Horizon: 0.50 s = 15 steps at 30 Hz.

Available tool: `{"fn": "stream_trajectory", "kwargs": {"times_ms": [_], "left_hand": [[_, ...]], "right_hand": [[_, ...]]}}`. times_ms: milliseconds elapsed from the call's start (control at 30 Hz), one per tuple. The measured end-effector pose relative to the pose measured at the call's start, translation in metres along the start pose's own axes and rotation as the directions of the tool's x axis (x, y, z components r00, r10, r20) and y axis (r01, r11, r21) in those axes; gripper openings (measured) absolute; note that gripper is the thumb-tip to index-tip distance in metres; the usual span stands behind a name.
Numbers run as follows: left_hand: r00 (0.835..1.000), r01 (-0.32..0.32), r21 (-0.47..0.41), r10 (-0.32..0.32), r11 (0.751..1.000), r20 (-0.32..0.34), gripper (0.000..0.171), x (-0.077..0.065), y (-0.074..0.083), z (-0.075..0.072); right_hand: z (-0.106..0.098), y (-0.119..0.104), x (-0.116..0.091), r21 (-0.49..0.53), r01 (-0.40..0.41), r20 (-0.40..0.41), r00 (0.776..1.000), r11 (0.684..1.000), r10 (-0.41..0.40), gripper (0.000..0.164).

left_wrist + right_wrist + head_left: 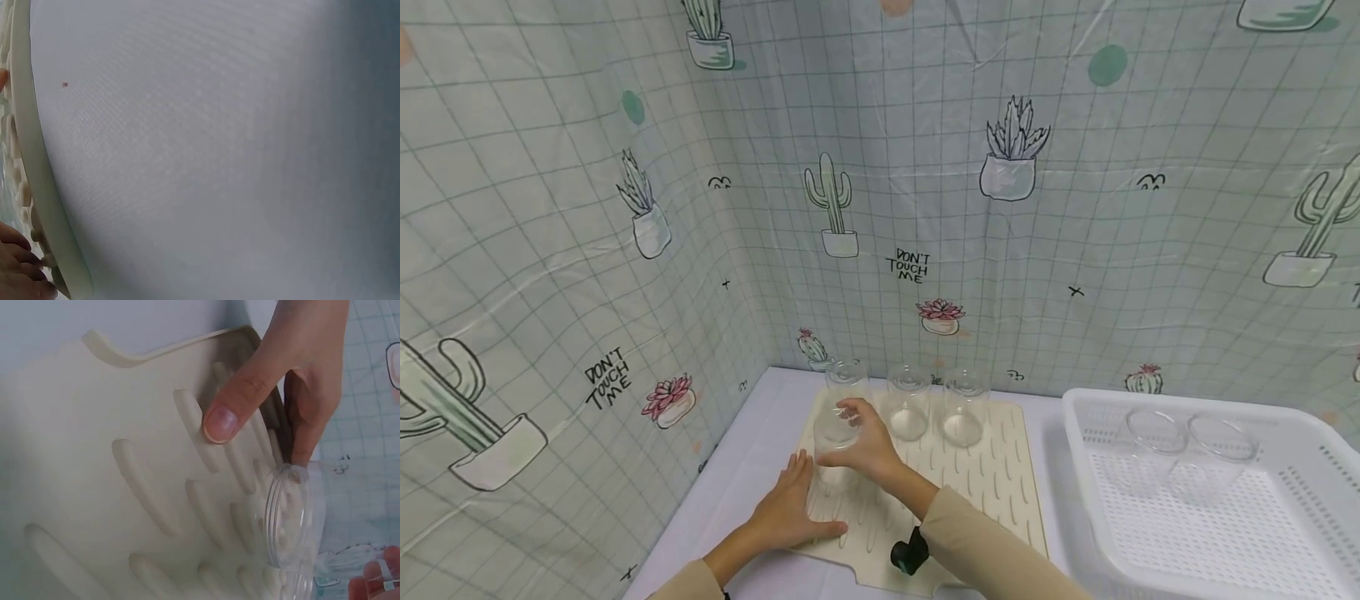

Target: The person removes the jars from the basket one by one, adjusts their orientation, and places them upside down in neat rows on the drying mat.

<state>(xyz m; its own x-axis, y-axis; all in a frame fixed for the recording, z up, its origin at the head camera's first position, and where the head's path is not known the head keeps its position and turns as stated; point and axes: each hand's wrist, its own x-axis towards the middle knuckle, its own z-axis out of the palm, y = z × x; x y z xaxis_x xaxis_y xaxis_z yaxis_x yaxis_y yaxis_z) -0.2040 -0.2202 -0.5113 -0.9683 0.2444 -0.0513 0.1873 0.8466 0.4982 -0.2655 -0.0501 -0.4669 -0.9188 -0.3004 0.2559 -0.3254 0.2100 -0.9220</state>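
Observation:
My right hand [868, 446] grips a clear cup [835, 427] over the back left part of a cream ridged drying mat [992, 492]. In the right wrist view, a clear round rim [287, 515] is close to the mat's ridges, with fingertips [378, 575] at the lower right. The left hand [786, 508] rests at the mat's left edge, fingers stretched out and thumb on the ridged top. Behind the held cup stands another clear cup [847, 377]. Two more clear cups, a middle one [908, 406] and a right one [964, 408], stand along the mat's back.
A white perforated plastic basket [1086, 492] stands at the right, with two clear cups, one left [1138, 458] and one right [1213, 462], inside. White cloth [752, 433] covers the table. A patterned curtain [880, 192] hangs behind and at the left.

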Motion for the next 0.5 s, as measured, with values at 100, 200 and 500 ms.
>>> {"fn": "stream_trajectory", "kwargs": {"times_ms": [100,200,500], "left_hand": [[1.000,-0.009,-0.005,0.009,1.000,0.005,0.117,0.0000,0.0004,-0.0005],[1.000,-0.018,-0.016,0.019,1.000,0.012,0.115,-0.0008,0.0006,-0.0013],[0.999,-0.027,-0.023,0.027,0.999,0.020,0.113,-0.0009,0.0001,-0.0006]], "right_hand": [[0.0025,0.0018,0.0008,-0.027,-0.014,0.002,1.000,1.000,0.015,0.078],[0.0054,0.0034,0.0019,-0.057,-0.004,0.005,1.000,0.998,0.004,0.079],[0.0101,0.0026,0.0045,-0.139,0.028,0.013,1.000,0.990,-0.027,0.083]]}}
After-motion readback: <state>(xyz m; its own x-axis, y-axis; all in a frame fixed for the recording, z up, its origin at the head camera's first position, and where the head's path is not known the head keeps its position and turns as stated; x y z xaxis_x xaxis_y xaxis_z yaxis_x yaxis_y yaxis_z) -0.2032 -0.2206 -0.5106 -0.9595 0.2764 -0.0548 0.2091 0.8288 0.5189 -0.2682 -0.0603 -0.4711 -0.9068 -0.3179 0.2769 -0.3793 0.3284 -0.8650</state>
